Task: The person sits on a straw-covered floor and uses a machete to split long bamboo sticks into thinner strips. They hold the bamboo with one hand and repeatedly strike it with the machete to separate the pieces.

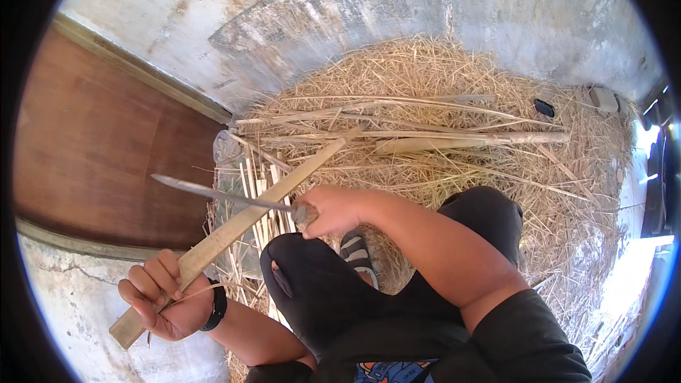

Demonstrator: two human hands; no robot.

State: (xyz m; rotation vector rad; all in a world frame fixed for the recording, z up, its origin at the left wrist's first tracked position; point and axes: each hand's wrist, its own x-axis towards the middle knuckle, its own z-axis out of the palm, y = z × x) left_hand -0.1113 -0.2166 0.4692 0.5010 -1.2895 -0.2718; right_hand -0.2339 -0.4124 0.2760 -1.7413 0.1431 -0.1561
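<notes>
My left hand (164,296) is closed round the lower end of a long flat bamboo strip (245,218), which slants up and away to the right over the straw. A thin curled sliver hangs by that hand's fingers. My right hand (330,211) grips the wooden handle of a knife (213,192). Its long narrow blade points left and crosses the strip near the middle. Whether the edge touches the strip or passes just above it, I cannot tell. A dark band (215,306) circles my left wrist.
Straw (418,64) covers the floor up to a stained wall (496,10). Long bamboo poles (454,143) lie across it beyond my knees. Cut pale strips (250,179) lie beside a brown door (106,135) at left. A small black object (544,108) rests at far right.
</notes>
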